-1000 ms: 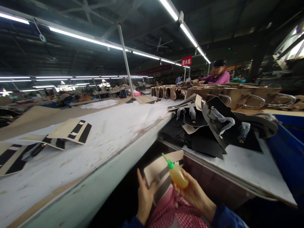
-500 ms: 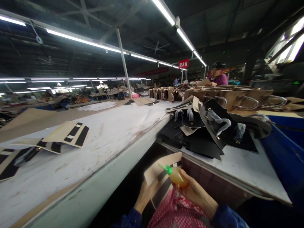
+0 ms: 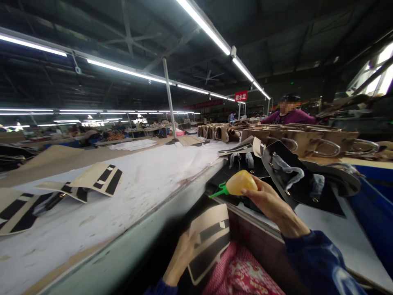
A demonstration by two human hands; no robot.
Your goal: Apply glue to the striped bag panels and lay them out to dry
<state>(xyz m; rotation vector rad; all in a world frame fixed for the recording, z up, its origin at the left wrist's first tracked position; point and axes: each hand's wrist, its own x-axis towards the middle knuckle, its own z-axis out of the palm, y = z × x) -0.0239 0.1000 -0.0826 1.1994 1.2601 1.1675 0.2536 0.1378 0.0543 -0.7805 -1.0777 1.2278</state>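
My right hand (image 3: 265, 200) is closed round a soft yellow squeeze bottle (image 3: 241, 184) with a green nozzle (image 3: 220, 190). The bottle lies sideways in the air, nozzle pointing left and slightly down. Lower down, my left hand (image 3: 185, 249) grips the left edge of a beige bag panel (image 3: 211, 219) with black strips, held above my lap. Part of the fingers is hidden by the panel. Bottle and panel are apart. Just beyond my right hand lie black bag panels with plastic-wrapped handles (image 3: 290, 170).
A long white-covered table (image 3: 147, 176) runs along my left, with several beige and black panels (image 3: 100, 178) on it. To the right are a lower white board (image 3: 340, 237), a blue bin (image 3: 373, 196) and rows of brown bags (image 3: 307, 139). A person in purple (image 3: 288, 114) stands behind them.
My right hand has lifted the squeeze bottle up and to the right, away from the panel. My left hand keeps hold of the panel, which is now tilted with its black strips showing more.
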